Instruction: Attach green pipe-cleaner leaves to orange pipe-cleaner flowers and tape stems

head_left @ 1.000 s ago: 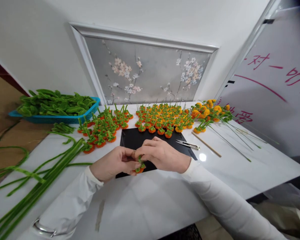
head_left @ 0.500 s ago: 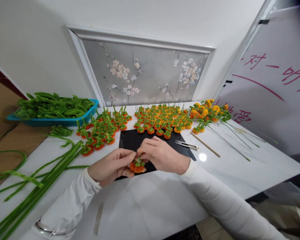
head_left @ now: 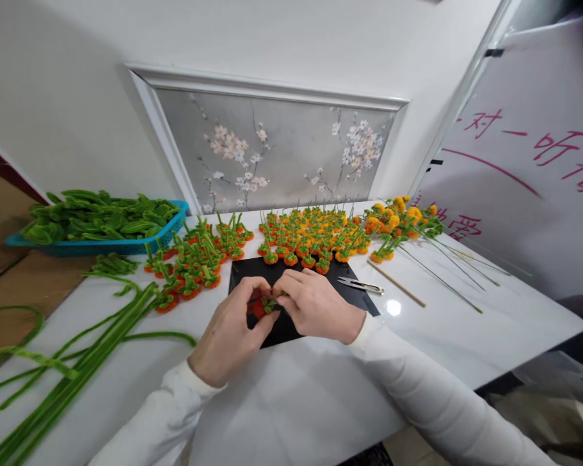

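Note:
Between my hands, over the black mat (head_left: 291, 327), is an orange and green pipe-cleaner flower (head_left: 258, 309), tilted on its side and partly hidden by fingers. My left hand (head_left: 236, 327) is closed round its orange head, thumb and fingers curved about it. My right hand (head_left: 318, 305) is closed too, its fingertips pinched at the flower's green stem end. Just beyond the hands stand rows of orange and yellow pipe-cleaner flowers (head_left: 306, 236), stems up. Thread snips (head_left: 361, 285) lie at the mat's right edge.
At the left a blue basket (head_left: 102, 247) holds green fuzzy leaves. Long green pipe cleaners (head_left: 85, 369) lie on the white table (head_left: 291, 401). A wooden stick (head_left: 397, 283) and finished-looking yellow flowers (head_left: 398, 217) with long stems are at the right. A framed picture (head_left: 282, 142) stands behind.
My left hand has turned over the flower, its back now upward, and the flower has tipped from upright onto its side. My right hand stays close, still pinching the green part.

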Demonstrator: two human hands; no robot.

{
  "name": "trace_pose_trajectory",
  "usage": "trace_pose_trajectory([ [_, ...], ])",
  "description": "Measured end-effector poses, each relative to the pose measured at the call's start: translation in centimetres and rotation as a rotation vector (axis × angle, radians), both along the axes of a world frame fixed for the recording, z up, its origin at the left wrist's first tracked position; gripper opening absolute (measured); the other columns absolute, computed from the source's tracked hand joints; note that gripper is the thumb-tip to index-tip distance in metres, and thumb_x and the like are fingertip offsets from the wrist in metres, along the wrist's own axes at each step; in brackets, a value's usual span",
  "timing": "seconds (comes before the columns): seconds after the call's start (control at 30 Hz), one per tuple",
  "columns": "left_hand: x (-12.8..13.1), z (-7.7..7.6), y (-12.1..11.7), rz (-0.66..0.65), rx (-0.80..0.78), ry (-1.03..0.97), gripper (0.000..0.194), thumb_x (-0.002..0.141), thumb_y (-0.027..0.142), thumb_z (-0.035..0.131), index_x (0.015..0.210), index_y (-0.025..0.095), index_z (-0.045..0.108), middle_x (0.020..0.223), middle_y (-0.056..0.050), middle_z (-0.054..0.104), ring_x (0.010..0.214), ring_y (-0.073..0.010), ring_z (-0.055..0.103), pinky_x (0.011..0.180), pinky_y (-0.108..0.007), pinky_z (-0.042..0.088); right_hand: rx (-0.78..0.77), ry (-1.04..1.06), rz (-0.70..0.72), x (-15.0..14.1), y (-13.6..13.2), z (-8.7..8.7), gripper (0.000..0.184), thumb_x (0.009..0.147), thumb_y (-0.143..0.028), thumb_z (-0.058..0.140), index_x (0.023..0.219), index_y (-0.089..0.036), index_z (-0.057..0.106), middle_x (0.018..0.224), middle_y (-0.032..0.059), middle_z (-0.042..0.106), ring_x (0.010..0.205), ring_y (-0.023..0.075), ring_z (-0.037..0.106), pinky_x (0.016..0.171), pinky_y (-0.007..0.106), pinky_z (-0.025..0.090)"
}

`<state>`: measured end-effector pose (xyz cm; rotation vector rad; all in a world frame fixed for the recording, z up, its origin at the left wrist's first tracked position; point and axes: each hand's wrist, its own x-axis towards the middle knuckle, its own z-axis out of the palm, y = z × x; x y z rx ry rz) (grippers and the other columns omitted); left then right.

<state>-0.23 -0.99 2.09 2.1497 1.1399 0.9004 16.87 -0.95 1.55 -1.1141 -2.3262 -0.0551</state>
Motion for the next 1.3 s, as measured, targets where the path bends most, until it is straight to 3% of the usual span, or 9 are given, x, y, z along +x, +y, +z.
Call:
trace_pose_trajectory([
  [0.07,0.0,0.2,0.0,-0.018,-0.038,-0.063,0.020,0.076,0.017,0.054,0.093,0.022,0.044,0.084,0.000,0.053,0.077,-0.0155,0.055,0.069,-0.029,0.048,-0.008,0.016,0.006,0.0,0.0,0.0,0.007,0.086,-0.016,0.043,0.087,-0.018,0.049,0.084,0.0017,0.055,0.072,0.0131,0.049,0.068,0.026,0.031],
  [0.27,-0.4,1.3,0.0,-0.180,-0.467,-0.395,0.012,0.076,0.014,0.050,0.086,0.021,0.046,0.087,0.000,0.050,0.082,-0.0148,0.054,0.072,-0.032,0.052,0.026,0.003,0.030,0.0,-0.2,0.2,0.008,0.087,-0.016,0.041,0.087,-0.018,0.049,0.083,0.0014,0.054,0.069,0.0127,0.048,0.068,0.026,0.031],
  [0.33,-0.5,1.5,0.0,-0.180,-0.517,-0.417,0.012,0.077,0.016,0.049,0.087,0.021,0.047,0.088,0.000,0.050,0.083,-0.0148,0.053,0.072,-0.032,0.051,0.038,-0.017,0.026,-0.1,-0.2,0.2,0.008,0.086,-0.016,0.041,0.087,-0.017,0.049,0.083,0.0018,0.054,0.069,0.0131,0.047,0.069,0.027,0.030],
  [0.57,-0.6,0.8,0.7,-0.103,-0.196,-0.059,0.006,0.076,0.024,0.056,0.077,0.018,0.058,0.072,0.000,0.057,0.068,-0.0149,0.053,0.063,-0.027,0.046,0.054,-0.065,0.031,-0.2,-0.4,0.3,0.009,0.087,-0.017,0.043,0.087,-0.016,0.051,0.081,0.0029,0.054,0.068,0.0132,0.047,0.067,0.028,0.030],
  [0.7,-0.8,1.1,0.8,-0.094,-0.157,0.002,0.008,0.075,0.022,0.057,0.071,0.018,0.063,0.072,-0.002,0.059,0.067,-0.0158,0.054,0.062,-0.027,0.045,0.062,-0.074,0.057,-0.3,-0.4,0.2,0.011,0.089,-0.018,0.042,0.086,-0.016,0.052,0.081,0.0031,0.055,0.069,0.0129,0.048,0.068,0.028,0.030],
  [0.97,-1.4,2.0,0.4,-0.210,-0.681,-0.279,0.011,0.070,0.026,0.067,0.068,0.015,0.067,0.058,0.001,0.055,0.053,-0.0108,0.049,0.049,-0.022,0.039,-0.043,0.088,0.289,0.6,-0.2,0.9,0.014,0.091,-0.016,0.044,0.101,-0.020,0.054,0.089,0.0007,0.057,0.080,0.0096,0.051,0.072,0.025,0.033],
  [1.17,-2.0,1.4,0.3,-0.213,-0.984,-0.479,0.016,0.067,0.023,0.072,0.078,0.012,0.069,0.075,-0.007,0.068,0.070,-0.0164,0.064,0.063,-0.024,0.049,0.037,0.178,0.339,0.6,-0.2,0.6,0.021,0.092,-0.016,0.039,0.093,-0.019,0.060,0.086,0.0029,0.055,0.077,0.0102,0.050,0.073,0.026,0.034],
  [1.3,-1.9,1.5,0.2,-0.257,-1.082,-0.616,0.029,0.074,0.037,0.065,0.092,0.014,0.063,0.090,-0.010,0.066,0.079,-0.0184,0.066,0.066,-0.022,0.052,0.067,0.161,0.295,0.7,0.0,0.7,0.022,0.089,-0.010,0.036,0.089,-0.017,0.056,0.085,0.0040,0.055,0.079,0.0119,0.049,0.073,0.027,0.034],
])
